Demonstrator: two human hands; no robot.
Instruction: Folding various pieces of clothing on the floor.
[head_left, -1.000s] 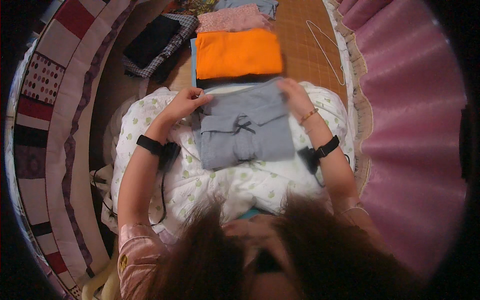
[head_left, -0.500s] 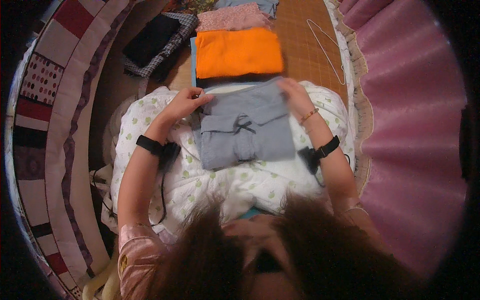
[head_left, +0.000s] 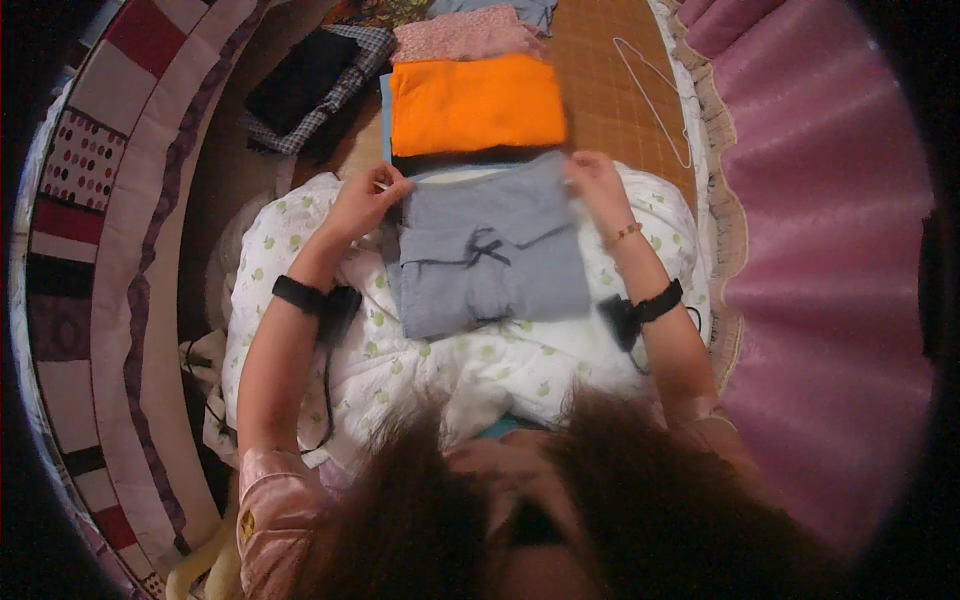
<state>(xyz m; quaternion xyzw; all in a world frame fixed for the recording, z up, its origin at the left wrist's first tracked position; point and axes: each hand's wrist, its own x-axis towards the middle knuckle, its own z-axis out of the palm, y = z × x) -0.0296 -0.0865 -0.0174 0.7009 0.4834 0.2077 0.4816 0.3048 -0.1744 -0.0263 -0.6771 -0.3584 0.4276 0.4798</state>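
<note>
A folded grey-blue garment (head_left: 490,215) with a small dark tied bow near its middle lies flat on a white cover (head_left: 290,230) printed with green apples. My left hand (head_left: 370,200) pinches its far left corner between thumb and fingers. At the far right corner, my right hand (head_left: 600,195) grips the fabric; that hand is a little blurred and its fingertips are partly hidden. Just beyond the garment's far edge lies a stack topped by a folded orange cloth (head_left: 478,105). Both forearms wear black straps with small dark devices.
Behind the orange cloth lie a pink knitted piece (head_left: 465,35) and other folded clothes. A dark and checked pile (head_left: 315,85) is at the far left. A white wire hanger (head_left: 652,100) lies on the brown mat (head_left: 600,60). A pink curtain (head_left: 820,250) hangs at right, a patchwork quilt (head_left: 70,230) at left.
My hands have drawn slightly apart at the garment's far corners. The far edge looks straighter, with its left corner shifted a little left. The rest of the clothes have stayed put.
</note>
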